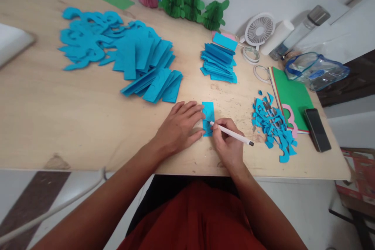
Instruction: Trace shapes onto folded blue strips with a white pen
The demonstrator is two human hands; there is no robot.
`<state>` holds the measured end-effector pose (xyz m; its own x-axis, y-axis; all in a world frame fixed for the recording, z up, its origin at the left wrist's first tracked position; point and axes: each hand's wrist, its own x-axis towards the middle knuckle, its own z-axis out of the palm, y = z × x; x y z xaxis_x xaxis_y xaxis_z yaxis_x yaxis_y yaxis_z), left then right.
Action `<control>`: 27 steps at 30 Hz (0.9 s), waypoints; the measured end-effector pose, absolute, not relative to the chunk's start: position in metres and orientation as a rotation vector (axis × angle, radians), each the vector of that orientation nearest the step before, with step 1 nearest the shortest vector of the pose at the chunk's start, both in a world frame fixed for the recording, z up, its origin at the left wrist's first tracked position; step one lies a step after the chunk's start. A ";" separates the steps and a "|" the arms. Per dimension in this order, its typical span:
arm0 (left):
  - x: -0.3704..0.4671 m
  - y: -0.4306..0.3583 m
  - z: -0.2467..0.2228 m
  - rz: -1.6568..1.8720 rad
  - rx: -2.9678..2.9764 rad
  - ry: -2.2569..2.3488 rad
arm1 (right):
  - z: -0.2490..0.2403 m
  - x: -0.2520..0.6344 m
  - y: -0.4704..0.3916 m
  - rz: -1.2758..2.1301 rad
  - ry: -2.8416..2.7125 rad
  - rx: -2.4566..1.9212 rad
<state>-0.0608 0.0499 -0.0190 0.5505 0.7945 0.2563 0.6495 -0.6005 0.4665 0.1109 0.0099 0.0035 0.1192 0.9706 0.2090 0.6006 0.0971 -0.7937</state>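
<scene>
A small blue paper rectangle (208, 108) lies on the table in front of me, with dark drawn lines on it. My left hand (182, 127) rests flat with its fingers stretched out, the fingertips on the paper's left edge. In my right hand (230, 140) is a white pen (234, 133), pinched between thumb and fingers, its tip at the paper. Beyond the paper sits a stack of blue paper strips (218, 62). Left of it spreads a heap of blue rectangles (149, 58), some with curved lines drawn on them, beside cut-out curly blue shapes (88, 35).
Blue scraps (271, 119) lie to the right, near a pink paper cut-out (290, 119), a green notebook (293, 90) and a phone (318, 129). Along the wall stand green paper decorations (187, 0), a small fan (259, 30), tape rolls (251, 55) and a bottle (301, 33).
</scene>
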 end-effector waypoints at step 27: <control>-0.060 0.050 -0.019 0.666 2.460 1.200 | 0.009 0.113 0.007 0.561 -1.608 -1.611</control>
<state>-0.0604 0.0501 -0.0193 0.5376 0.8000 0.2663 0.6494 -0.5943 0.4743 0.1128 0.0069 0.0091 0.1035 0.9719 0.2115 0.6297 0.1006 -0.7703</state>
